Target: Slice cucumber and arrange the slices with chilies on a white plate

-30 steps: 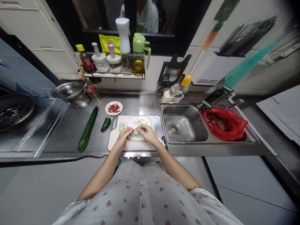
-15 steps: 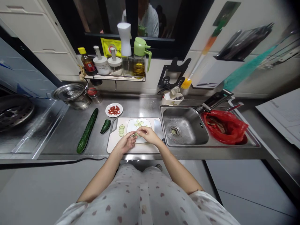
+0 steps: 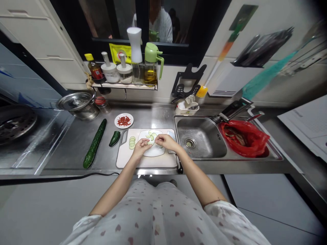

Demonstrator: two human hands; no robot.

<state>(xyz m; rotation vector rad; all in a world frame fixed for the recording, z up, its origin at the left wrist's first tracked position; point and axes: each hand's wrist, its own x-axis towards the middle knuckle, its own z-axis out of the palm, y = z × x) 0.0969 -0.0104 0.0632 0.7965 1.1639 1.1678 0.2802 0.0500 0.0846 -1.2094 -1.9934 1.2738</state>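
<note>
Steel table (image 3: 68,146) ran up to a sink (image 3: 204,147). Left hand (image 3: 140,148) had its grip nearly closed, apparently pinching a cucumber slice (image 3: 150,143) over the white plate (image 3: 153,153); right hand (image 3: 166,141) bent just beside it, cannot tell whether closed on anything. Plate sat on the cutting board (image 3: 127,161), probably for easy reach. Overlapped slices (image 3: 132,143) lay left, likely kept together; knife (image 3: 180,166) right, likely parked aside. Whole cucumber (image 3: 95,144) lay farther left.

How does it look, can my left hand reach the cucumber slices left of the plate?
Likely yes: your left hand is close to the slice row on the cutting board, with nothing visible in between.
</note>
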